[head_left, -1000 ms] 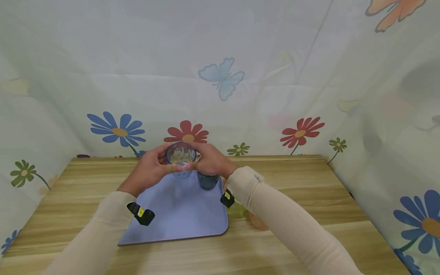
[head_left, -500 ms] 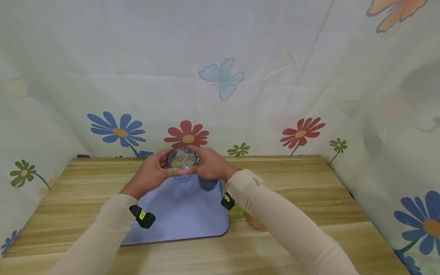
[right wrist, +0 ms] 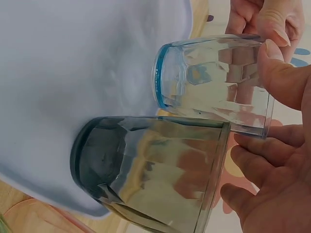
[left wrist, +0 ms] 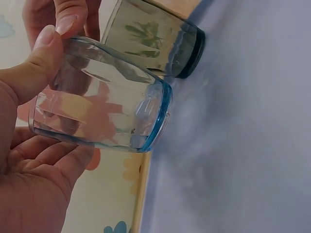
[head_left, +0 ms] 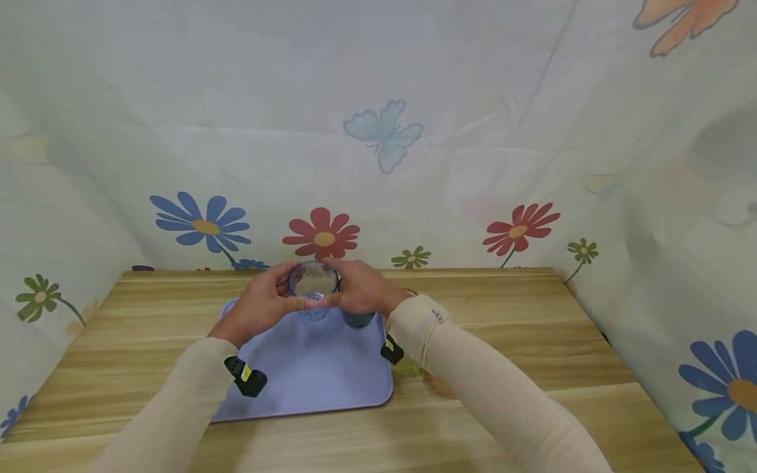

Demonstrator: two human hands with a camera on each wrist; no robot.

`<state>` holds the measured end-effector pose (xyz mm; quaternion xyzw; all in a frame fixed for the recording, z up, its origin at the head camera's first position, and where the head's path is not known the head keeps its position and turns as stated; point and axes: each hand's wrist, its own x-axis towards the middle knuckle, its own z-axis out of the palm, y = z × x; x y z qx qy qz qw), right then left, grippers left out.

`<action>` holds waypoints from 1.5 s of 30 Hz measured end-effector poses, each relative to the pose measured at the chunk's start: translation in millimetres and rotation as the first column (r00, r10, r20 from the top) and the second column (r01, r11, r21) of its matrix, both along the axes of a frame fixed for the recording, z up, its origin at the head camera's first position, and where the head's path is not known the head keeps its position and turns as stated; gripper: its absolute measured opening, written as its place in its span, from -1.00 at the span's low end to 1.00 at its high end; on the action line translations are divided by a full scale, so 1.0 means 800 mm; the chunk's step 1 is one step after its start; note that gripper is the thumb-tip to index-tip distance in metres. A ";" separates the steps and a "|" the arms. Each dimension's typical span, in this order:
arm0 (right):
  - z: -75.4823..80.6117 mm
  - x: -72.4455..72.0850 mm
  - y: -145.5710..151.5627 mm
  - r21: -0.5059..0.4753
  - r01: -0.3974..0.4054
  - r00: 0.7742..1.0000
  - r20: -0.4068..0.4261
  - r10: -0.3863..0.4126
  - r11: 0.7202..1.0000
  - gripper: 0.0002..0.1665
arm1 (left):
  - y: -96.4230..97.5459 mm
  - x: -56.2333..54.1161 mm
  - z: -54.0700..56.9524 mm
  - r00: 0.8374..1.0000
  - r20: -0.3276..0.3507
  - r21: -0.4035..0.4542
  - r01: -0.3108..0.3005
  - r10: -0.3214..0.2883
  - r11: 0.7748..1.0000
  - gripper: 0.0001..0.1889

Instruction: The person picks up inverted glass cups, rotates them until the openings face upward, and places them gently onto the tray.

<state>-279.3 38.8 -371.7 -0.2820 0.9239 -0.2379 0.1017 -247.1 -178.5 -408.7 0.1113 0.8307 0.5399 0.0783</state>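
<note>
Both hands hold one clear blue drinking glass [head_left: 314,282] by its upper part, over the far end of a lavender tray [head_left: 307,374]. From the left side my left hand [head_left: 260,304] grips it, thumb in front and fingers behind. My right hand [head_left: 362,287] grips the other side, and the two thumb tips meet at the front. In the left wrist view the glass's blue base [left wrist: 163,116] appears close to the tray; whether it touches I cannot tell. A dark grey glass [right wrist: 150,165] stands on the tray beside it, partly behind my right hand in the head view.
Right of the tray, partly behind my right forearm, are a yellow-green glass [head_left: 408,366] and an orange glass [head_left: 440,386]. Another orange rim [head_left: 409,292] shows behind the right wrist. The wooden table [head_left: 503,315] ends at a flower-printed cloth wall [head_left: 461,197].
Both hands have lowered the blue glass a little toward the tray. The dark grey glass and the tray have stayed in place.
</note>
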 end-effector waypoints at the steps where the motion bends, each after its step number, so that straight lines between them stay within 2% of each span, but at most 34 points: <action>1: -0.001 0.000 -0.001 0.006 -0.002 1.000 0.000 0.002 1.000 -0.01 | -0.001 0.000 -0.001 1.000 0.005 -0.001 0.001 -0.001 1.000 -0.06; 10: -0.007 -0.001 -0.006 0.090 0.002 1.000 -0.024 0.000 0.996 0.03 | -0.004 0.001 -0.004 0.999 0.053 -0.019 0.006 -0.005 1.000 -0.02; 30: -0.013 -0.009 -0.011 0.197 -0.040 0.994 -0.093 0.059 0.980 0.00 | -0.011 -0.008 -0.017 0.999 0.040 -0.046 0.026 -0.024 0.999 -0.08; 40: -0.014 -0.010 -0.015 0.290 -0.031 0.995 -0.085 0.058 0.957 0.01 | -0.012 -0.012 -0.022 0.997 0.066 -0.065 0.053 -0.048 0.996 -0.02; 45: -0.017 -0.011 -0.015 0.295 -0.033 0.995 -0.077 0.059 0.955 0.02 | -0.013 -0.013 -0.024 0.996 0.066 -0.074 0.064 -0.059 0.995 -0.03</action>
